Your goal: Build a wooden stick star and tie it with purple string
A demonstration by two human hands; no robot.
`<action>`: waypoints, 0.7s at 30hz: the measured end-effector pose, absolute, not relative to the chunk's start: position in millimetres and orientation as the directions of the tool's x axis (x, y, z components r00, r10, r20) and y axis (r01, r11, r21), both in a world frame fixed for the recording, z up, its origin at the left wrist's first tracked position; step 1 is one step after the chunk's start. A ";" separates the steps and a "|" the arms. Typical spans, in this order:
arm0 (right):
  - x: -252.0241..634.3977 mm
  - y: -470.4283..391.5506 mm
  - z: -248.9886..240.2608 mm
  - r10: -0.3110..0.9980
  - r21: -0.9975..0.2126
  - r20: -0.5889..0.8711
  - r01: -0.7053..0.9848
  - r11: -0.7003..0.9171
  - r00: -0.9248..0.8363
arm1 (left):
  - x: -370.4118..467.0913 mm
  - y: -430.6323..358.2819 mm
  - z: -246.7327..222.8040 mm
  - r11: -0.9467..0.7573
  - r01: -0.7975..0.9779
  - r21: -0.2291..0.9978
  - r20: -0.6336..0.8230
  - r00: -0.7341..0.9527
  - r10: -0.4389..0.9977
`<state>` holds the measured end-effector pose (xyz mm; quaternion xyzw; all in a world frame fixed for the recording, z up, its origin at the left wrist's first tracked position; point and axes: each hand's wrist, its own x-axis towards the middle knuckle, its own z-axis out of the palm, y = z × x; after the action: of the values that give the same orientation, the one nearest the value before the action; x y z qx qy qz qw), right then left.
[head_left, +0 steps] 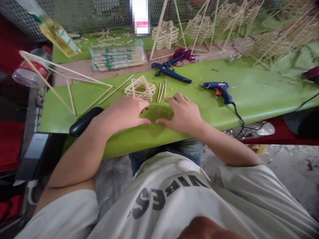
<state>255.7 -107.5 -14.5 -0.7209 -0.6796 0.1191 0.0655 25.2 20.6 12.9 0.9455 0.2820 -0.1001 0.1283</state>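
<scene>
My left hand (129,112) hovers or rests over the green table (139,139), fingers and thumb apart, holding nothing. Facing it, my right hand (183,113) is also spread with nothing in it. Just beyond my left hand sits a small stacked wooden star frame (140,89). Between this frame and my right hand's fingertips lie a few short wooden sticks (161,91) side by side. A large frame of long sticks (71,83) stands at the left, with a loose stick (116,89) beside it.
Blue cutters (171,70) lie beyond the sticks, a blue glue gun (219,89) with its cable to the right. A bagged bundle of sticks (118,58), purple cord (183,54) and several finished stick structures (165,35) are at the back. A black object (86,122) lies by my left forearm.
</scene>
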 end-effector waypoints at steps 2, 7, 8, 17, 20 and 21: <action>238.1 -100.4 -23.7 0.994 -0.196 -0.110 0.980 -0.037 0.015 | 22.7 23.0 13.8 -0.804 0.555 0.214 -0.243 0.827 0.507; 254.1 -81.6 -38.8 0.986 -0.142 -0.098 0.979 -0.145 0.132 | 16.0 25.4 12.2 -0.828 0.516 0.219 -0.180 0.855 0.486; 260.6 -79.1 -38.1 0.982 -0.146 -0.107 0.975 -0.168 0.153 | 15.3 25.4 11.5 -0.835 0.507 0.215 -0.173 0.861 0.478; 258.6 -68.4 -23.4 0.970 -0.171 -0.230 0.978 -0.122 0.081 | 16.1 32.7 -5.0 -0.862 0.453 0.226 -0.142 0.891 0.431; 257.7 -64.5 -33.0 0.972 -0.192 -0.221 0.973 -0.130 0.086 | 18.8 33.7 -5.0 -0.860 0.453 0.234 -0.163 0.891 0.425; 259.8 -64.1 -37.2 0.974 -0.211 -0.212 0.969 -0.126 0.081 | 19.4 33.7 -4.0 -0.861 0.453 0.232 -0.164 0.890 0.425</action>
<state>259.8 -64.1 -37.2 -0.7350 -0.6609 0.1512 0.0078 19.4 33.7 -4.0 0.9630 0.2280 -0.0536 0.1333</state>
